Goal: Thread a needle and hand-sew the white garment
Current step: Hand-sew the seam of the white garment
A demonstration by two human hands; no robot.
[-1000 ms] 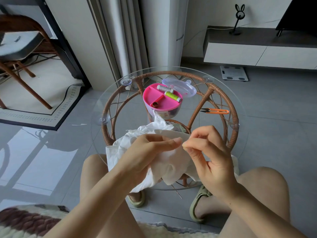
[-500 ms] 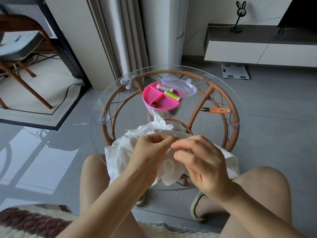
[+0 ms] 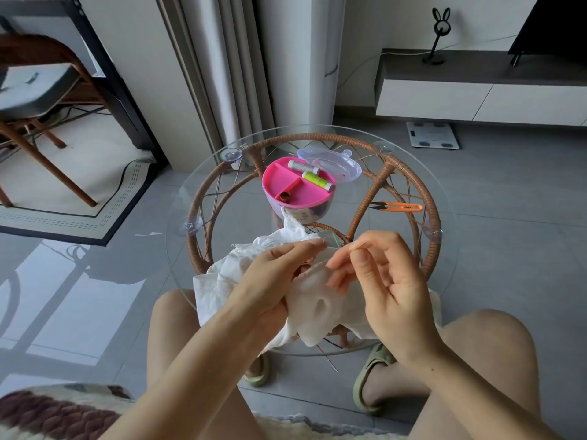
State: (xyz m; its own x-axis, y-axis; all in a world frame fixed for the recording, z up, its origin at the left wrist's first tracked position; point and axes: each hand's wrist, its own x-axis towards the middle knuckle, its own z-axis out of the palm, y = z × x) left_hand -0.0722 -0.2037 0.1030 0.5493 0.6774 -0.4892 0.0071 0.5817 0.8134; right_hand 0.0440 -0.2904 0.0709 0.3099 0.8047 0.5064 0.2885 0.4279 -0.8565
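The left hand (image 3: 273, 276) comes in from the near side. Its thumb and long fingers (image 3: 313, 246) are pressed together on the raised edge of the crumpled white cotton garment (image 3: 222, 281). The garment lies heaped on the near part of the round glass worktop (image 3: 203, 192) and spills off it towards the person's knees.

Behind the cloth stands a round pink sewing-kit bowl (image 3: 297, 193) with a divided tray. It holds a grey thread spool (image 3: 303, 167), a lime-green thread spool (image 3: 317, 181) and a small brown ring-shaped piece (image 3: 285, 195). The bowl's clear plastic lid (image 3: 336, 161) lies just beyond, touching it.

The right hand (image 3: 390, 290) hangs over the cloth's frilled edge. Thumb and forefinger are pinched tip to tip on what I take for the needle, which is too fine to make out. The other fingers (image 3: 338, 273) are loosely fanned towards the fabric. Further right, well apart from both hands, lie orange-handled thread snips (image 3: 401, 207).

To my eye the threading is done and the stitching is under way. Both hands work the same bit of edge, and the spools sit untouched. I cannot tell how much of the seam is sewn. Finishing the run, knotting off and cutting the thread look to be left.

By count there are one garment, one bowl, one lid, two spools, one brown ring and one pair of snips.
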